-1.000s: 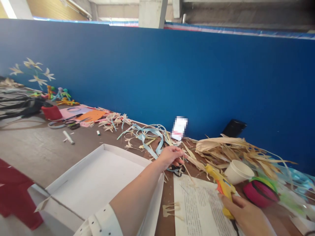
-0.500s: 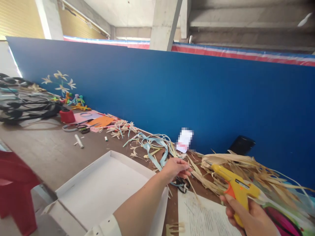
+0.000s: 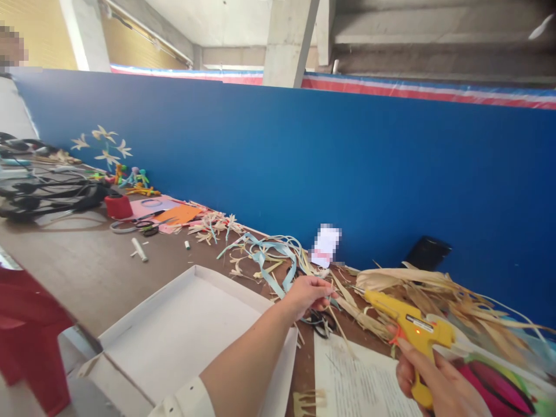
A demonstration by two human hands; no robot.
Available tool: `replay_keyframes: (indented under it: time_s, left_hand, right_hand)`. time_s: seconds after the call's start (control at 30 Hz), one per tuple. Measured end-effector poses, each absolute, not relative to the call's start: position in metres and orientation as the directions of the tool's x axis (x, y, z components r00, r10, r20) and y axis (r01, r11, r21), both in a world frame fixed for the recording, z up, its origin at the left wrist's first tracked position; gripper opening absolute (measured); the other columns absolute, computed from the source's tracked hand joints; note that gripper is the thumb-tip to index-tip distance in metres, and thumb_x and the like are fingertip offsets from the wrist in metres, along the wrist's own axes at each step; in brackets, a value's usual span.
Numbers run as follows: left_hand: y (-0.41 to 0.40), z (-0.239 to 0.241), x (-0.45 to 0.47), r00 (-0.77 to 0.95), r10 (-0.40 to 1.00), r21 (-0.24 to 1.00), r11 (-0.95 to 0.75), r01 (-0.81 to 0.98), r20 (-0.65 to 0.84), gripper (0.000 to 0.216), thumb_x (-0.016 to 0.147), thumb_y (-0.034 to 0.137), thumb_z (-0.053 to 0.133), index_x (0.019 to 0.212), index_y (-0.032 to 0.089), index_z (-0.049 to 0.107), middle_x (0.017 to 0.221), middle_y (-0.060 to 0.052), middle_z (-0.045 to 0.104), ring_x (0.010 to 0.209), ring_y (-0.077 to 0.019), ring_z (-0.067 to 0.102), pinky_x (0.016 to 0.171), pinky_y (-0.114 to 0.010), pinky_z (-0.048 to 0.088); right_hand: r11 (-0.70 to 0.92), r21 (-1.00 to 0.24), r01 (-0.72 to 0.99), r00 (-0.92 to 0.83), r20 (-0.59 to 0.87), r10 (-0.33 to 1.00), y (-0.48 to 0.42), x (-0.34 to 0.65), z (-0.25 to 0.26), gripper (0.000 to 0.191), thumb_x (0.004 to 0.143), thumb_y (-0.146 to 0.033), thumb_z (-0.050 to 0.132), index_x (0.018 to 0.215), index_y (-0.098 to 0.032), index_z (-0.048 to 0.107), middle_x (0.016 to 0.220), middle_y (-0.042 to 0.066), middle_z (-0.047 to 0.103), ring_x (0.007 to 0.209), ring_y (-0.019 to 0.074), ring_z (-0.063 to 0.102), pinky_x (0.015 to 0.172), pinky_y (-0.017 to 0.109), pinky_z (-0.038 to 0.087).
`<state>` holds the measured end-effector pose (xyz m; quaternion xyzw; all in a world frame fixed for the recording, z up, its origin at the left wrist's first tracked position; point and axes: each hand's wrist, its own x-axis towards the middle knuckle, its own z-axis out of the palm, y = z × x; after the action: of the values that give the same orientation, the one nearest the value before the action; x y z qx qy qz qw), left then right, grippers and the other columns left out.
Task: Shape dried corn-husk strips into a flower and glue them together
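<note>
My right hand point(image 3: 445, 379) grips a yellow hot glue gun point(image 3: 419, 329) by its handle, with fingers at the orange trigger and a small light lit on its side. The gun's metal nozzle points left, close to the fingertips of my left hand point(image 3: 309, 296). Those fingers are pinched on a thin straw-coloured stem point(image 3: 342, 331) that slants down to the right. Behind the left hand lie black-handled scissors point(image 3: 322, 324), partly hidden. Dried corn husks point(image 3: 447, 295) are heaped past the gun, and a printed sheet point(image 3: 360, 376) lies below both hands.
A shallow white box lid point(image 3: 195, 324) lies under my left forearm. Light-blue ribbon point(image 3: 264, 260), husk flowers point(image 3: 212, 226), scissors point(image 3: 150, 227) and a red spool point(image 3: 118, 207) are strewn along the table. A blue partition point(image 3: 260, 156) runs behind. A red stool point(image 3: 32, 336) stands at left.
The glue gun has shifted slightly left, its nozzle nearer my left fingers, and its orange trigger looks more covered. My left hand is almost still. Part of a person appears at upper left.
</note>
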<state>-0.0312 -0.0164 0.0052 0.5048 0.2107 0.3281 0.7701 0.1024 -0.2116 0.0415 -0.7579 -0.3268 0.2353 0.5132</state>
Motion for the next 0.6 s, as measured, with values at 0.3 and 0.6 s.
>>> replay_keyframes:
  time_s: [0.3,0.6]
  left_hand:
    - [-0.017,0.006,-0.031,0.674,0.739,0.956,0.19,-0.223,0.011,0.027,0.063,0.034,0.072,0.075,0.011,0.063,0.067,-0.003,0.061,0.045,-0.0029,0.041,0.041,-0.016,0.031]
    - [-0.016,0.006,-0.036,0.646,0.76,0.977,-0.079,0.2,-0.07,0.015,0.065,0.029,0.064,0.072,0.016,0.067,0.054,0.003,0.053,0.043,-0.0065,0.041,0.043,-0.019,0.031]
  right_hand:
    - [-0.091,-0.996,0.008,0.667,-0.063,0.743,-0.206,0.102,0.036,0.033,0.064,-0.045,0.072,0.072,-0.019,0.054,0.054,-0.004,0.047,0.049,0.0099,0.043,0.045,0.02,0.039]
    - [-0.273,-0.918,-0.287,0.666,-0.396,0.632,-0.215,0.107,0.026,0.046,0.057,-0.04,0.079,0.094,-0.024,0.057,0.064,-0.004,0.054,0.048,0.0094,0.049,0.043,0.018,0.044]
